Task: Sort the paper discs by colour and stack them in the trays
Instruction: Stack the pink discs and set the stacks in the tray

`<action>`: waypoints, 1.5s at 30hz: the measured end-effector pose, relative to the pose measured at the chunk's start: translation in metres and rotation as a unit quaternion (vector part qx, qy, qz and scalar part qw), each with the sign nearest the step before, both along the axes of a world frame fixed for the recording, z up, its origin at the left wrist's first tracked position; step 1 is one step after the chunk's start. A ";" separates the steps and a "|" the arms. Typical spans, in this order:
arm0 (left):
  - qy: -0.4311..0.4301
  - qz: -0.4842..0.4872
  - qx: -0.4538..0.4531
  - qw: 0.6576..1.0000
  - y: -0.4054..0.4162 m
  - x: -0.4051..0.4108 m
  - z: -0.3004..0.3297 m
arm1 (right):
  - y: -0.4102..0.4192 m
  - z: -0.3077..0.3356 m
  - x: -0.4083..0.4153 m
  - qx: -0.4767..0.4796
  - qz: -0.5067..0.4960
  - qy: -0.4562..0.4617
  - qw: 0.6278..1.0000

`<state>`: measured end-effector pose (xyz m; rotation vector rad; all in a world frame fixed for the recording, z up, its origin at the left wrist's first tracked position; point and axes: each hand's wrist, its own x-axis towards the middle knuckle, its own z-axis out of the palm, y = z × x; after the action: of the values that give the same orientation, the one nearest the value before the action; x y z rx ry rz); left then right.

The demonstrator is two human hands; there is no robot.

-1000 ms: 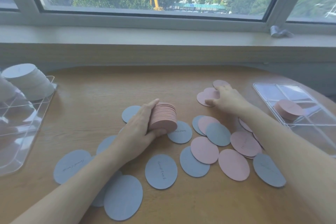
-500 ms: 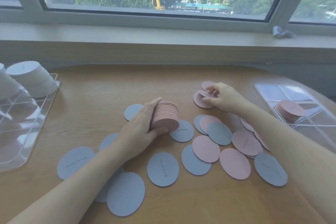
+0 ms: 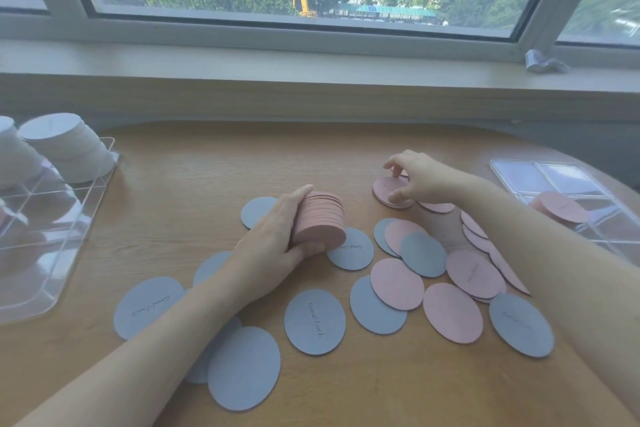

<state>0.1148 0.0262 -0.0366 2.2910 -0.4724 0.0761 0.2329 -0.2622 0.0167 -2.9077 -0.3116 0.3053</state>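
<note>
**Both hands busy gathering pink discs**

Left hand (image 3: 277, 246) grips a thick stack of pink paper discs (image 3: 320, 220) on edge, fingers curled round its far side and thumb under its near rim, the stack resting just above a grey-blue paper disc (image 3: 351, 248) on the wooden worktop (image 3: 194, 184). Right hand (image 3: 417, 178), well apart from the left and farther out, has its fingers curled down on a small pile of loose pink discs (image 3: 391, 192), pinching at their edges; whether the pile is off the wood I cannot tell.

To do this pick-up well, the right hand's fingertips should square the small pile before lifting, so no thin disc slips out, then bring it across to the face of the held stack while the left hand's thumb eases to admit it.

Between the two hands and nearer the person, mixed pink and grey-blue discs (image 3: 424, 255) overlap one another, and more grey-blue ones lie under and beside the left forearm. A clear plastic tray on the right (image 3: 519, 168) sits just beyond the right wrist, with a short pink stack (image 3: 559, 206) in one compartment. A clear plastic tray on the left (image 3: 52, 253), well apart from the left hand, carries leaning stacks of white discs (image 3: 65, 146). Bare wood lies open beyond both hands and between the left hand and its tray, giving room to move; the forearms could drag loose discs.
</note>
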 end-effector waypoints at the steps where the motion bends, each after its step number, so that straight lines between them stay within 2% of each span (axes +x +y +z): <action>1: 0.001 -0.001 -0.001 1.000 0.000 0.000 0.000 | 0.001 0.002 0.002 -0.009 -0.004 0.008 1.000; 6: 0.010 -0.007 -0.017 1.000 0.000 0.001 0.001 | -0.001 0.006 0.004 -0.013 -0.035 0.015 0.999; 12: 0.018 -0.007 -0.042 0.999 0.003 0.003 0.000 | 0.017 0.006 -0.026 0.160 -0.055 -0.034 0.985; 16: 0.029 -0.008 -0.058 0.998 0.003 0.003 -0.001 | 0.054 0.004 -0.061 0.350 0.008 -0.069 0.934; 19: 0.026 -0.003 -0.057 0.998 0.002 0.002 -0.001 | 0.079 -0.001 -0.082 0.459 0.030 -0.034 0.888; 21: 0.022 -0.001 -0.056 0.998 0.002 0.002 -0.002 | 0.088 -0.007 -0.088 0.490 0.042 -0.009 0.871; 24: 0.016 0.002 -0.032 0.999 0.002 0.002 -0.004 | 0.096 -0.018 -0.096 0.452 0.057 0.020 0.890; 29: -0.020 -0.002 0.050 0.999 0.002 0.005 -0.006 | 0.106 -0.031 -0.098 0.346 0.092 -0.014 0.934; 37: -0.025 -0.010 0.062 0.998 0.000 0.004 -0.008 | 0.109 -0.039 -0.101 0.347 0.093 -0.059 0.932; 42: -0.006 -0.009 0.043 0.999 -0.002 0.002 -0.005 | 0.101 -0.033 -0.096 0.342 0.100 -0.029 0.934; 45: -0.002 0.002 0.031 0.999 -0.002 0.004 -0.005 | 0.069 -0.017 -0.079 0.342 0.053 -0.053 0.937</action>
<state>0.1184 0.0245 -0.0414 2.3541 -0.4777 0.0696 0.1540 -0.1933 -0.0001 -2.2247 -0.4804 0.0355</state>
